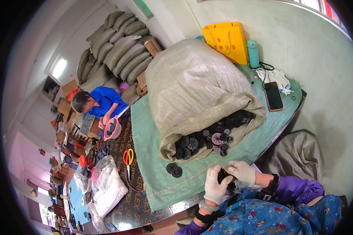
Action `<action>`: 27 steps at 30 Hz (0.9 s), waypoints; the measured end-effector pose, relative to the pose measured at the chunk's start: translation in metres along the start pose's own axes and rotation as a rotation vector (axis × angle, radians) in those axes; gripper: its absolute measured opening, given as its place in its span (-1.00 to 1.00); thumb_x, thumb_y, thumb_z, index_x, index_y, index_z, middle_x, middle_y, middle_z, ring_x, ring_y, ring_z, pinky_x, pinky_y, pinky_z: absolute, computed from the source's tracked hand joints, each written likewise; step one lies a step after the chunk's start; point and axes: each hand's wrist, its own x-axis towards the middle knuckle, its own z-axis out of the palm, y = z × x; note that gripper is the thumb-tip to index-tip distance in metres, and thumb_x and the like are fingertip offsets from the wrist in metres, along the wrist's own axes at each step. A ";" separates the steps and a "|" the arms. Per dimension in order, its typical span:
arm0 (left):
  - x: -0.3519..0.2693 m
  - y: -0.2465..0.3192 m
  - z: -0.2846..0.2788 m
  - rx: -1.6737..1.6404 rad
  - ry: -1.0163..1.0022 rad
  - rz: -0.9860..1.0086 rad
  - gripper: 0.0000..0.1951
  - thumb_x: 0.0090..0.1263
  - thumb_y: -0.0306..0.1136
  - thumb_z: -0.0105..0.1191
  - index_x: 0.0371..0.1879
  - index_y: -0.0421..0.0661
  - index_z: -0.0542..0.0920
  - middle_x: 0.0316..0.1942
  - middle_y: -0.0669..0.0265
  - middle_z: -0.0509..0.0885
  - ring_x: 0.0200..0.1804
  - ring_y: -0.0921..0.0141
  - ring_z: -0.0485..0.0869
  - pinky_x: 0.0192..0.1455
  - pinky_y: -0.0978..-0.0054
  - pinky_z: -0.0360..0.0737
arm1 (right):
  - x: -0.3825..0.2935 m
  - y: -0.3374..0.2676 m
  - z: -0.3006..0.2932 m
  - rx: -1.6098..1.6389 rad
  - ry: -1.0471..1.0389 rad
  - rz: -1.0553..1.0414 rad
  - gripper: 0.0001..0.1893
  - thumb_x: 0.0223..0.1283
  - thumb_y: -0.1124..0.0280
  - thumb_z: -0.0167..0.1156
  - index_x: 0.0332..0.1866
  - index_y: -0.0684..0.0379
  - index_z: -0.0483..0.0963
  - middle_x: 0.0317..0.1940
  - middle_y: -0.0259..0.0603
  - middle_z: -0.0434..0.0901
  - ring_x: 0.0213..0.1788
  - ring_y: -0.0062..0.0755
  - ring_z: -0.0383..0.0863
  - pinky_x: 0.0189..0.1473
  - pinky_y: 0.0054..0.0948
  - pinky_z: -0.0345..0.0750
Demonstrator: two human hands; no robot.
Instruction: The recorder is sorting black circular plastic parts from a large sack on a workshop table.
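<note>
My left hand, in a white glove, is closed on a dark part at the table's near edge. Beside it my right hand, also gloved, has its fingers at the same part; whether it grips the part is unclear. Beyond both hands a large woven sack lies on its side, its rolled mouth towards me. Round black plastic parts spill from the mouth, with a few brownish ones among them. Two black discs lie on the green woven sheet, left of my hands.
Scissors and a plastic bag of white material lie to the left. A co-worker in blue sits beyond, at a pink-rimmed basket. A phone, a turquoise bottle and a yellow paper bag are at the back right.
</note>
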 end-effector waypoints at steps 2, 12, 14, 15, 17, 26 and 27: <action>0.000 0.007 -0.004 -0.233 -0.047 -0.145 -0.46 0.26 -0.15 0.27 0.08 -0.22 0.40 -0.14 0.30 0.55 -0.20 0.48 0.54 -0.07 0.51 0.51 | -0.002 -0.001 -0.001 0.031 0.002 0.053 -0.63 0.31 0.08 0.03 -0.04 0.17 0.50 -0.18 0.00 0.58 -0.09 -0.01 0.57 -0.07 -0.22 0.51; -0.010 0.011 -0.008 -0.901 -0.054 -0.561 -0.56 0.40 -0.18 0.11 0.09 -0.22 0.37 -0.15 0.29 0.57 -0.21 0.50 0.55 -0.14 0.53 0.55 | -0.008 -0.009 0.016 -0.308 0.203 -0.315 -0.59 0.30 -0.03 0.00 -0.09 0.12 0.52 -0.25 -0.02 0.60 -0.18 0.02 0.60 -0.17 -0.23 0.53; -0.012 0.004 -0.007 -1.033 -0.065 -0.571 -0.56 0.40 -0.15 0.11 0.08 -0.19 0.38 -0.11 0.30 0.55 -0.16 0.50 0.55 -0.09 0.52 0.55 | -0.008 -0.005 0.024 -0.417 0.317 -0.462 -0.58 0.30 -0.04 0.01 -0.19 0.14 0.55 -0.38 -0.03 0.63 -0.26 0.03 0.62 -0.21 -0.24 0.53; -0.013 0.006 -0.008 -0.965 -0.072 -0.583 -0.55 0.39 -0.14 0.12 0.08 -0.19 0.39 -0.11 0.30 0.54 -0.13 0.49 0.55 -0.07 0.51 0.55 | -0.004 0.001 0.024 -0.353 0.260 -0.358 -0.58 0.30 -0.04 0.00 -0.16 0.13 0.54 -0.37 -0.02 0.62 -0.25 0.03 0.61 -0.21 -0.24 0.53; -0.018 -0.008 0.004 -0.331 0.005 -0.210 -0.51 0.36 -0.12 0.16 0.11 -0.18 0.38 -0.15 0.32 0.54 -0.23 0.51 0.53 -0.17 0.55 0.52 | 0.000 0.014 0.020 -0.226 0.146 -0.147 -0.59 0.31 -0.04 -0.01 -0.12 0.11 0.52 -0.37 -0.02 0.61 -0.25 0.04 0.61 -0.21 -0.23 0.53; -0.026 -0.008 0.001 -0.471 0.029 -0.378 -0.45 0.25 -0.08 0.25 0.06 -0.20 0.42 -0.18 0.26 0.56 -0.16 0.37 0.56 -0.06 0.44 0.52 | -0.005 -0.017 0.025 -0.133 0.062 0.103 -0.69 0.31 0.14 0.07 -0.18 0.22 0.50 -0.38 0.00 0.60 -0.26 -0.09 0.62 -0.19 -0.30 0.52; -0.030 -0.010 0.000 -0.320 0.025 -0.273 -0.45 0.24 -0.08 0.26 0.06 -0.20 0.42 -0.18 0.23 0.56 -0.16 0.35 0.56 -0.06 0.43 0.52 | -0.001 -0.013 0.024 -0.152 0.054 0.021 -0.70 0.31 0.15 0.07 -0.19 0.22 0.50 -0.39 -0.01 0.59 -0.30 -0.12 0.62 -0.21 -0.31 0.52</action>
